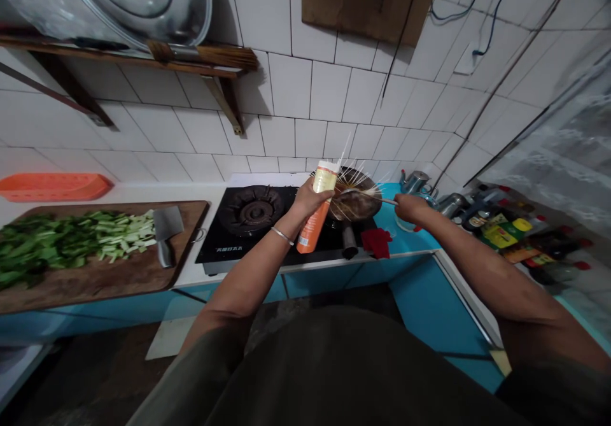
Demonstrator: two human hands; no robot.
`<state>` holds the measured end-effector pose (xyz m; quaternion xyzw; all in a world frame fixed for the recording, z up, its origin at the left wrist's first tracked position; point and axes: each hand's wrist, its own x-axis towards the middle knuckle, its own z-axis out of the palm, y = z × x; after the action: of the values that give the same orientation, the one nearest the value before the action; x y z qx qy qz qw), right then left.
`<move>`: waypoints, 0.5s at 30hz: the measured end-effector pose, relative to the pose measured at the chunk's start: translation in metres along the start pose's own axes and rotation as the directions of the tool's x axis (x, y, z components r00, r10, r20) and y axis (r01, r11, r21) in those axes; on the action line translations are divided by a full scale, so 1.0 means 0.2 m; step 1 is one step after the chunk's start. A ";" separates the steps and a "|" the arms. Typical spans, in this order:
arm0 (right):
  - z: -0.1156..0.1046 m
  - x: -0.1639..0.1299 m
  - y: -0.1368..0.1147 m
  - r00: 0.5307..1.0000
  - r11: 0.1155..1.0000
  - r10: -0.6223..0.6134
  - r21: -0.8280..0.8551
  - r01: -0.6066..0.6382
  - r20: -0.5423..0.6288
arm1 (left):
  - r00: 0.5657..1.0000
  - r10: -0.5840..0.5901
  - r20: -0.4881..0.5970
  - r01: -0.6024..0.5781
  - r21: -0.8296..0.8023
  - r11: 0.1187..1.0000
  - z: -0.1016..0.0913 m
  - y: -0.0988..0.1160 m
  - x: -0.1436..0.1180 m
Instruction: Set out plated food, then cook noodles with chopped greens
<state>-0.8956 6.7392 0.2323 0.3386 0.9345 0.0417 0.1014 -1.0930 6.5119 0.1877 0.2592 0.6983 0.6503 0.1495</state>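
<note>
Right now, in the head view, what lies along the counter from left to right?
Orange tray → chopped greens → cleaver → empty burner → noodle packet in the left hand → wok → right hand → sauce bottles.

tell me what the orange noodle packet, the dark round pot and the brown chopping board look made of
Orange noodle packet: glossy plastic film, judging by its sheen. Dark round pot: likely metal, dull and darkened, with shiny rim. Brown chopping board: wood, matt, with visible grain.

White tiled wall, turquoise counter, seemingly dim.
</note>
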 end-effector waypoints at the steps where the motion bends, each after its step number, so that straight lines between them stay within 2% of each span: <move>1: -0.04 -0.01 0.03 1.000 1.000 0.012 0.000 -0.012 -0.013 | 1.000 -0.002 -0.001 0.002 -0.007 1.000 0.00 -0.01 0.00; 4: -0.13 -0.06 0.09 0.997 0.999 0.035 0.002 -0.035 -0.064 | 1.000 0.004 0.002 -0.003 -0.023 1.000 -0.02 -0.03 -0.01; 7: -0.15 -0.12 0.10 0.982 0.995 0.103 0.004 -0.103 -0.158 | 1.000 0.007 0.016 -0.007 -0.036 0.999 -0.03 -0.04 -0.02; 11: -0.05 -0.14 0.04 0.946 0.986 0.152 -0.024 -0.166 -0.287 | 1.000 -0.004 0.004 0.004 -0.047 0.999 -0.04 -0.04 -0.05; 15: 0.09 -0.06 -0.05 0.959 0.991 0.126 -0.016 -0.135 -0.253 | 1.000 -0.020 -0.011 0.020 -0.030 0.999 -0.03 -0.04 -0.10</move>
<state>-0.8886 6.7241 0.2157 0.3898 0.9146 0.1065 -0.0151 -1.0813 6.4950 0.1775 0.2463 0.6918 0.6606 0.1560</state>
